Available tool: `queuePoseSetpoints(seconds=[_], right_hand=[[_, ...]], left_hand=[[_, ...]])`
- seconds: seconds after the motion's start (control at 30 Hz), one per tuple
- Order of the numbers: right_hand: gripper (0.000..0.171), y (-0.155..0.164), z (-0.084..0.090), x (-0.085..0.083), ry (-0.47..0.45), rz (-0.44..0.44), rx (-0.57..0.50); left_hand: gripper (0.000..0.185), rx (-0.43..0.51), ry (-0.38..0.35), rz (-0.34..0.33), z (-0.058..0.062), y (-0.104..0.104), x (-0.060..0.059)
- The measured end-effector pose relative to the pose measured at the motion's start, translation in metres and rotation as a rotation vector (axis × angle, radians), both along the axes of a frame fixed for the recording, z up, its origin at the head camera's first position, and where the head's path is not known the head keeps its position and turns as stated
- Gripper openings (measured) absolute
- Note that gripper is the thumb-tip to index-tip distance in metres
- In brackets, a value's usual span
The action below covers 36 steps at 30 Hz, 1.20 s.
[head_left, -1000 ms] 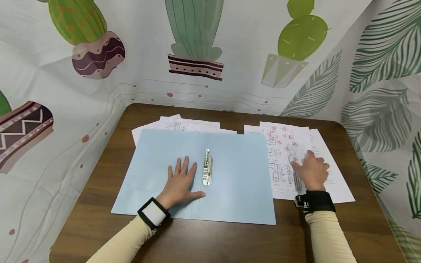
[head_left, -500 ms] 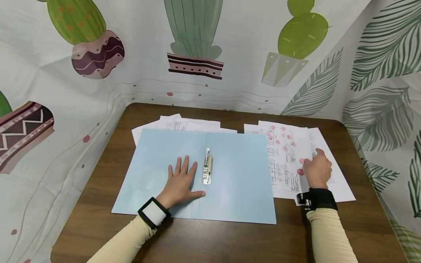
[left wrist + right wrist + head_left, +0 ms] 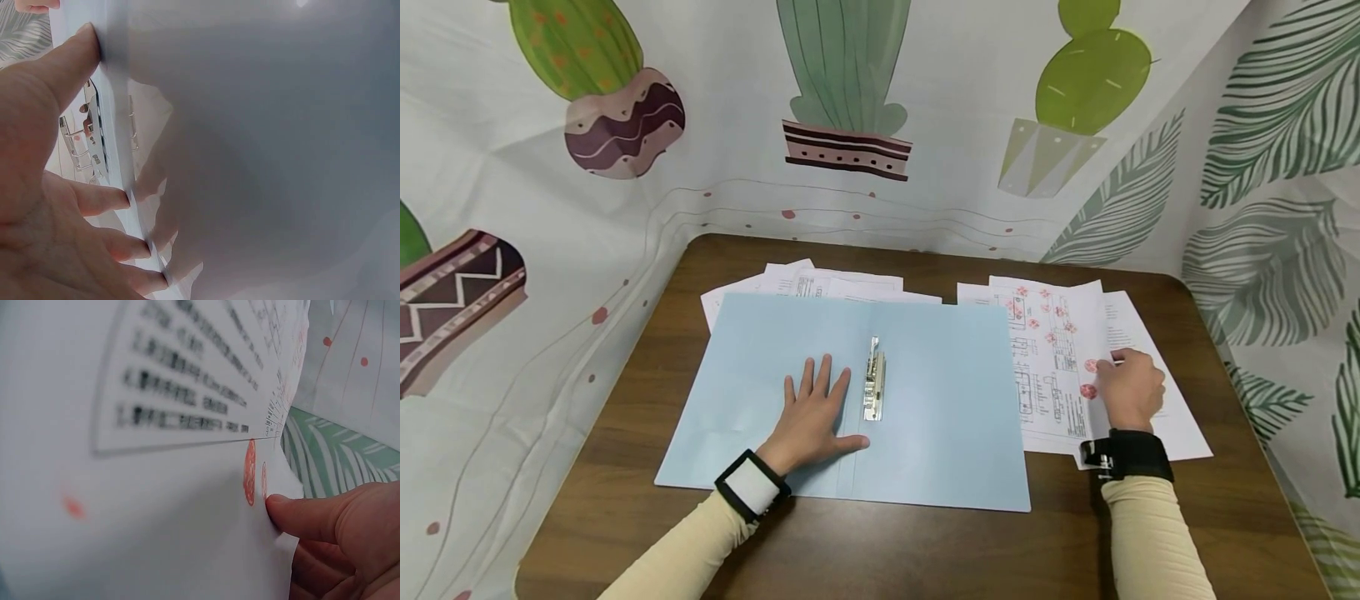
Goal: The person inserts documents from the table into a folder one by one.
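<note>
A light blue file folder lies spread open on the table, with a metal lever clip beside its spine. My left hand rests on the folder's left cover, fingers straight and spread, thumb pointing toward the clip. To the right, my right hand pinches the right edge of a printed sheet with red stamp marks. In the right wrist view the thumb presses on the sheet near a red mark, the other fingers curl behind it, and the paper bows along that edge.
Another white sheet with text lies under the stamped one. More loose papers stick out behind the folder at the back left. The brown wooden table backs onto a cloth printed with cacti and leaves.
My right hand has shifted slightly right and its fingers have closed on the stamped sheet's edge, which now lifts a little. The left hand and the folder have stayed in place.
</note>
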State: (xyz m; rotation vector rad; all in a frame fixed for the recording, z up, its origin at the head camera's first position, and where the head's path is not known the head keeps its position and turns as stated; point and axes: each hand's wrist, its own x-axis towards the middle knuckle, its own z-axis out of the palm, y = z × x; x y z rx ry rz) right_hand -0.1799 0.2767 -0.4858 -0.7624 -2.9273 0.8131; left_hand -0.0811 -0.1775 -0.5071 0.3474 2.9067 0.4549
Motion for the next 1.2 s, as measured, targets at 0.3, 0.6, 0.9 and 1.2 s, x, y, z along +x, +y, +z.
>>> queuePoseSetpoints(seconds=[0.3, 0.6, 0.9, 1.2], right_hand=[[0.041, 0.008, 0.022, 0.004, 0.117, -0.016, -0.033], [0.038, 0.018, 0.076, 0.015, 0.355, -0.009, 0.028], [0.037, 0.028, 0.121, 0.030, 0.549, -0.074, 0.042], [0.043, 0.034, 0.127, 0.031, 0.510, -0.139, 0.033]], left_hand=[[0.113, 0.002, -0.007, -0.002, 0.000, 0.000, 0.000], [0.113, 0.006, 0.000, 0.003, -0.002, 0.000, 0.002], [0.113, 0.013, 0.002, 0.000, -0.002, 0.000, 0.002], [0.113, 0.028, 0.003, 0.004, -0.002, -0.001, 0.001]])
